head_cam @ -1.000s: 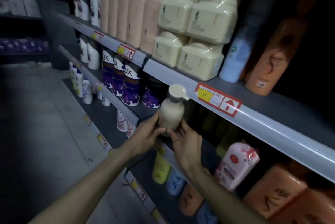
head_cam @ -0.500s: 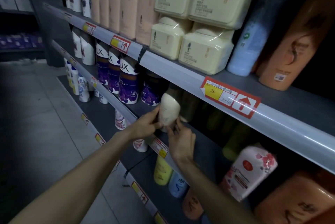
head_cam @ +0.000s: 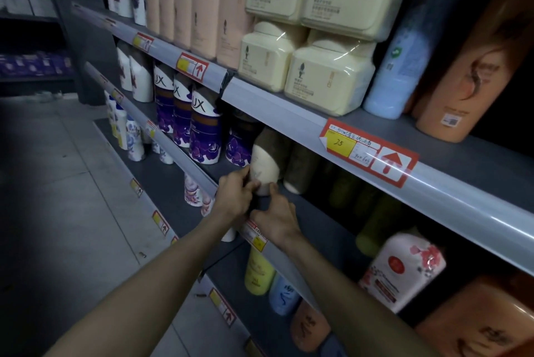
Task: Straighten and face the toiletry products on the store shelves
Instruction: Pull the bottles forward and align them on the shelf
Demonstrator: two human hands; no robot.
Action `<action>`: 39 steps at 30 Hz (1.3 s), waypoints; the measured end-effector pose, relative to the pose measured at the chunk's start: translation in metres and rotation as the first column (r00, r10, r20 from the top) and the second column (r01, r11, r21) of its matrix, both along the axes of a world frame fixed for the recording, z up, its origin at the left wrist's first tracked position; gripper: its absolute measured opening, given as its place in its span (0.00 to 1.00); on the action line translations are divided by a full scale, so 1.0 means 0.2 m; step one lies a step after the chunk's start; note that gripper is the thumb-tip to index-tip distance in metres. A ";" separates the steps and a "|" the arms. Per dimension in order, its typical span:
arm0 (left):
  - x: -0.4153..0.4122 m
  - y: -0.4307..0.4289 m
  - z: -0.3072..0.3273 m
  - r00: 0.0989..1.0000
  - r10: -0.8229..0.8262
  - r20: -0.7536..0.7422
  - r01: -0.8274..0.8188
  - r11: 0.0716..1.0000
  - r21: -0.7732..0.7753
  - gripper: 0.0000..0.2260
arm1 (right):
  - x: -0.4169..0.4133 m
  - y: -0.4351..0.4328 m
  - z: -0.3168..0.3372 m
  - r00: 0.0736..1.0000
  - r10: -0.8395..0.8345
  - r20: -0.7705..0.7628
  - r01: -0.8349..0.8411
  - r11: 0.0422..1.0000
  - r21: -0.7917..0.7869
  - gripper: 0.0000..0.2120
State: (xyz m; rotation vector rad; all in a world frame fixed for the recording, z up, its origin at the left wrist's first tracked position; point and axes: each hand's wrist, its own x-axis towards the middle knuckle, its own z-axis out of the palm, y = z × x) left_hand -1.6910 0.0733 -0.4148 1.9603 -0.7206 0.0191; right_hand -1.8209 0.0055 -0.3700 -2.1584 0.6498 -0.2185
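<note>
right hand (head_cam: 277,219): grips cream bottle (head_cam: 264,164) at its base, thumb in front | left hand (head_cam: 234,196): fingers curled round its lower side | cream bottle: just above both hands, on shelf (head_cam: 318,221), top shadowed | purple bottles (head_cam: 203,137): beyond left hand, upright in row

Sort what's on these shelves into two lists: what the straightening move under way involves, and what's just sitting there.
In the job:
cream bottle, tilted
left hand and right hand, both holding its base
shelf under it

Just sitting:
LUX bottles
cream tubs
orange bottle
price tag
floral pack
</note>
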 end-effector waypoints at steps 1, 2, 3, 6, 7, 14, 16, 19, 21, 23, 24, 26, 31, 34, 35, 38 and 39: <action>0.01 -0.01 0.00 1.000 -0.009 0.001 0.009 1.000 0.014 0.15 | 0.00 0.01 0.01 1.000 0.009 -0.014 -0.009 1.000 0.000 0.32; 0.02 -0.01 0.00 1.000 -0.016 -0.001 0.016 1.000 0.023 0.17 | -0.01 0.01 0.01 1.000 0.019 -0.022 -0.019 1.000 -0.003 0.32; 0.02 -0.01 0.00 1.000 -0.023 -0.001 0.023 0.999 0.028 0.18 | -0.01 0.01 0.01 0.999 0.023 -0.023 -0.024 1.000 0.000 0.32; 0.00 -0.01 0.04 0.999 -0.026 -0.022 0.028 0.995 0.099 0.20 | -0.04 0.05 0.03 1.000 0.021 -0.018 -0.021 1.000 0.006 0.28; -0.01 -0.01 0.05 0.999 -0.028 -0.032 0.032 0.990 0.135 0.19 | -0.07 0.07 0.04 1.000 0.021 -0.008 -0.021 1.000 0.011 0.27; -0.33 0.16 0.14 0.999 0.045 -0.019 -0.044 0.997 0.058 0.18 | -0.44 0.19 0.18 0.992 0.071 0.107 -0.071 0.997 -0.001 0.14; -0.49 0.23 0.18 1.000 0.024 0.002 -0.024 1.000 0.015 0.21 | -0.57 0.21 0.23 0.987 0.071 0.145 -0.070 0.997 -0.010 0.12; -0.68 0.29 0.28 0.999 -0.013 -0.037 0.010 0.996 -0.087 0.23 | -0.80 0.26 0.36 0.978 0.044 0.206 -0.047 0.999 0.010 0.20; -0.80 0.29 0.41 0.998 -0.043 -0.041 0.033 0.975 -0.221 0.20 | -0.95 0.28 0.45 0.964 0.007 0.265 -0.014 1.000 0.024 0.27; -0.95 0.28 0.58 0.995 -0.100 0.018 0.101 0.945 -0.310 0.16 | -1.08 0.26 0.53 0.944 -0.036 0.329 0.021 0.999 0.048 0.20; -1.03 0.27 0.67 0.990 -0.138 0.039 0.143 0.926 -0.349 0.15 | -1.15 0.25 0.58 0.936 -0.060 0.346 0.039 0.997 0.069 0.19; -1.17 0.25 0.82 0.976 -0.209 0.065 0.217 0.881 -0.420 0.13 | -1.31 0.23 0.68 0.920 -0.095 0.381 0.070 0.995 0.078 0.21; -1.43 0.12 1.09 0.917 -0.383 0.109 0.394 0.836 -0.382 0.12 | -1.60 0.17 0.91 0.833 -0.245 0.496 0.277 0.961 0.010 0.22; -1.53 -0.04 1.22 0.873 -0.475 0.114 0.481 0.798 -0.364 0.15 | -1.74 0.06 1.03 0.711 -0.394 0.583 0.528 0.846 -0.072 0.21; -1.56 -0.10 1.26 0.854 -0.508 0.112 0.514 0.788 -0.340 0.17 | -1.78 0.02 1.05 0.675 -0.439 0.592 0.597 0.798 -0.089 0.22; -1.61 -0.30 1.33 0.762 -0.647 0.028 0.636 0.738 -0.226 0.25 | -1.85 -0.11 1.09 0.639 -0.541 0.547 0.709 0.691 -0.144 0.24; -1.61 -0.37 1.34 0.742 -0.671 0.004 0.660 0.728 -0.187 0.29 | -1.85 -0.14 1.10 0.649 -0.563 0.512 0.715 0.682 -0.154 0.23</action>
